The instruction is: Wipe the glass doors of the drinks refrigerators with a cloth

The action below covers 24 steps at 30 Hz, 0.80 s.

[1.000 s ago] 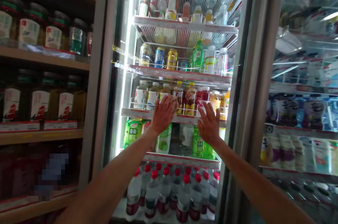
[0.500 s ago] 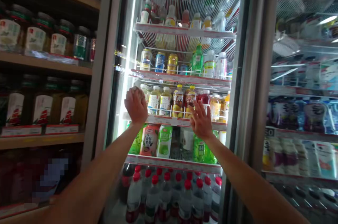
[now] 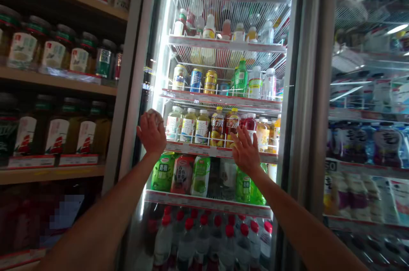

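My left hand (image 3: 151, 134) is closed around a crumpled pale cloth (image 3: 155, 116), only part of which shows past the fingers. It is at the left edge of the lit glass door (image 3: 220, 66), near the bright light strip. My right hand (image 3: 245, 151) has its fingers spread and holds nothing; it is at the glass in front of the lower middle shelf. Whether its palm touches the glass I cannot tell. Behind the glass, between my hands, stand tea bottles with pale labels (image 3: 188, 126) and dark bottles with yellow caps (image 3: 217, 125).
Metal door frames (image 3: 311, 92) flank the lit fridge. Several jars (image 3: 54, 47) fill wooden shelves at left. Another glass-fronted fridge with bottles (image 3: 387, 143) is at right. Red-capped bottles (image 3: 188, 241) stand low down, below large green bottles (image 3: 162, 172).
My left hand has moved left with the cloth, toward the door's edge. My right hand stays at nearly the same spot. The whole view has shifted slightly.
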Available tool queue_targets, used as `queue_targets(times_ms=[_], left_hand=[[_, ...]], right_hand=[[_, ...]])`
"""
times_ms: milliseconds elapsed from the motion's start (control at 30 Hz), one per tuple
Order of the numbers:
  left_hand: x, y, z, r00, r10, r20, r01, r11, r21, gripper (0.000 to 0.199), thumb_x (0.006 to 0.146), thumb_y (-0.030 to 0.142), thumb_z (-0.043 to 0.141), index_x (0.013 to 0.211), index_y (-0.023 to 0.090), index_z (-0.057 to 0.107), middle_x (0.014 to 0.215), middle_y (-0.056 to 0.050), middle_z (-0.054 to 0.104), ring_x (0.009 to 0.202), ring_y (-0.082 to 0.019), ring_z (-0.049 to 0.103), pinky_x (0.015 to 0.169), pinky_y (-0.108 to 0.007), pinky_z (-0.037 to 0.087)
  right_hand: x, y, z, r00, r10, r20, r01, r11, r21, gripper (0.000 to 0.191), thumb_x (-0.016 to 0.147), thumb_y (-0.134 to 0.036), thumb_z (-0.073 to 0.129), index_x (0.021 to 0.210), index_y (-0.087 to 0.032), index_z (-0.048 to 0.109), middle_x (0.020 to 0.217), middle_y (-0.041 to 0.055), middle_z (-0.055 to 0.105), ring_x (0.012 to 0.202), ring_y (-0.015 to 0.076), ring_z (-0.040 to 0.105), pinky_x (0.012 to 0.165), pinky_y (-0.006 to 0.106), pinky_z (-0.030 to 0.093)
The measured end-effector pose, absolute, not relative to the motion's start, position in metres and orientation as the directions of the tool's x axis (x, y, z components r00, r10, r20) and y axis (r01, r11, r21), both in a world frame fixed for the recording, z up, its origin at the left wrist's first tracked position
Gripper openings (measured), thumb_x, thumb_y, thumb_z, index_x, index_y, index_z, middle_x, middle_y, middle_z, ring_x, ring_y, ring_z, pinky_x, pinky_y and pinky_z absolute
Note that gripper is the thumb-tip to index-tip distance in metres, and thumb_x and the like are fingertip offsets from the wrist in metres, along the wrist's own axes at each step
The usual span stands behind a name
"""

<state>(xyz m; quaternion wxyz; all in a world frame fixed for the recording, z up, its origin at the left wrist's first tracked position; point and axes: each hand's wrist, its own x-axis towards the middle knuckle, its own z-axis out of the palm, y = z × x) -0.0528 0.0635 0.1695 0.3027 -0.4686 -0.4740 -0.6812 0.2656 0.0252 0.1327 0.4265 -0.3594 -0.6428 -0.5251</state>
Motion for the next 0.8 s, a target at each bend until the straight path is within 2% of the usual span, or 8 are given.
queue_targets(times_ms=[100, 167, 300, 433, 500, 667, 733, 800], left_hand=[[-0.060, 0.064, 0.167, -0.528, 0.031, 0.849, 0.777, -0.385, 0.498, 0.045, 0.086, 0.030, 0.041, 0.127, 0.011, 0.046, 0.139, -0.023, 0.038, 0.132, -0.033, 0.033, 0.103, -0.057, 0.028], [-0.045, 0.063, 0.164, -0.495, 0.026, 0.869, 0.790, -0.403, 0.462, 0.044, 0.087, 0.030, 0.040, 0.127, 0.011, 0.046, 0.140, -0.023, 0.037, 0.133, -0.033, 0.032, 0.104, -0.057, 0.027], [0.009, 0.059, 0.152, -0.043, -0.037, 0.998, 0.912, -0.410, 0.024, 0.040, 0.089, 0.027, 0.039, 0.125, 0.014, 0.049, 0.139, -0.018, 0.043, 0.134, -0.028, 0.032, 0.107, -0.050, 0.025], [0.029, 0.056, 0.139, 0.387, -0.084, 0.918, 0.827, -0.408, -0.386, 0.037, 0.088, 0.025, 0.043, 0.124, 0.021, 0.050, 0.137, -0.010, 0.047, 0.136, -0.021, 0.030, 0.112, -0.043, 0.018], [0.010, 0.059, 0.137, 0.339, -0.061, 0.939, 0.855, -0.397, -0.334, 0.038, 0.088, 0.026, 0.042, 0.125, 0.021, 0.050, 0.138, -0.010, 0.047, 0.136, -0.021, 0.030, 0.112, -0.044, 0.017], [-0.049, 0.067, 0.136, -0.246, -0.035, 0.969, 0.922, -0.317, 0.223, 0.042, 0.090, 0.030, 0.038, 0.128, 0.014, 0.047, 0.140, -0.020, 0.040, 0.134, -0.028, 0.031, 0.108, -0.053, 0.022], [-0.042, 0.065, 0.129, -0.222, -0.031, 0.975, 0.919, -0.341, 0.198, 0.042, 0.090, 0.029, 0.039, 0.127, 0.013, 0.047, 0.140, -0.021, 0.040, 0.135, -0.028, 0.030, 0.107, -0.052, 0.023], [-0.020, 0.061, 0.119, -0.034, -0.050, 0.998, 0.928, -0.371, 0.013, 0.040, 0.089, 0.027, 0.040, 0.127, 0.015, 0.047, 0.139, -0.018, 0.042, 0.136, -0.026, 0.029, 0.109, -0.048, 0.023]], right_hand=[[0.265, 0.025, 0.132, -0.374, 0.013, 0.927, 0.908, 0.210, 0.363, 0.049, 0.087, -0.021, 0.040, 0.136, -0.021, 0.038, 0.148, 0.0087, 0.033, 0.142, 0.0205, 0.015, 0.114, 0.049, 0.012], [0.265, 0.026, 0.132, -0.374, 0.011, 0.928, 0.906, 0.218, 0.362, 0.051, 0.086, -0.021, 0.040, 0.138, -0.022, 0.035, 0.149, 0.0081, 0.031, 0.142, 0.0210, 0.015, 0.114, 0.049, 0.013], [0.266, 0.027, 0.131, -0.376, -0.002, 0.927, 0.906, 0.207, 0.368, 0.051, 0.086, -0.021, 0.041, 0.138, -0.022, 0.035, 0.148, 0.0083, 0.032, 0.141, 0.0213, 0.016, 0.114, 0.049, 0.013], [0.266, 0.027, 0.131, -0.378, 0.002, 0.926, 0.906, 0.206, 0.369, 0.052, 0.087, -0.021, 0.040, 0.139, -0.023, 0.033, 0.149, 0.0085, 0.031, 0.141, 0.0209, 0.016, 0.114, 0.049, 0.012], [0.266, 0.027, 0.131, -0.381, -0.006, 0.925, 0.904, 0.206, 0.374, 0.052, 0.086, -0.020, 0.040, 0.138, -0.021, 0.035, 0.148, 0.0091, 0.032, 0.142, 0.0205, 0.015, 0.114, 0.049, 0.011], [0.265, 0.026, 0.132, -0.379, -0.009, 0.925, 0.905, 0.206, 0.372, 0.050, 0.087, -0.021, 0.040, 0.137, -0.021, 0.036, 0.148, 0.0091, 0.033, 0.142, 0.0209, 0.014, 0.114, 0.049, 0.013], [0.265, 0.026, 0.132, -0.374, 0.000, 0.927, 0.907, 0.208, 0.366, 0.052, 0.087, -0.021, 0.040, 0.138, -0.022, 0.033, 0.149, 0.0084, 0.031, 0.142, 0.0209, 0.014, 0.114, 0.049, 0.013], [0.265, 0.026, 0.132, -0.375, -0.005, 0.927, 0.907, 0.205, 0.368, 0.052, 0.087, -0.021, 0.040, 0.138, -0.022, 0.033, 0.148, 0.0088, 0.032, 0.142, 0.0209, 0.014, 0.114, 0.049, 0.013]])
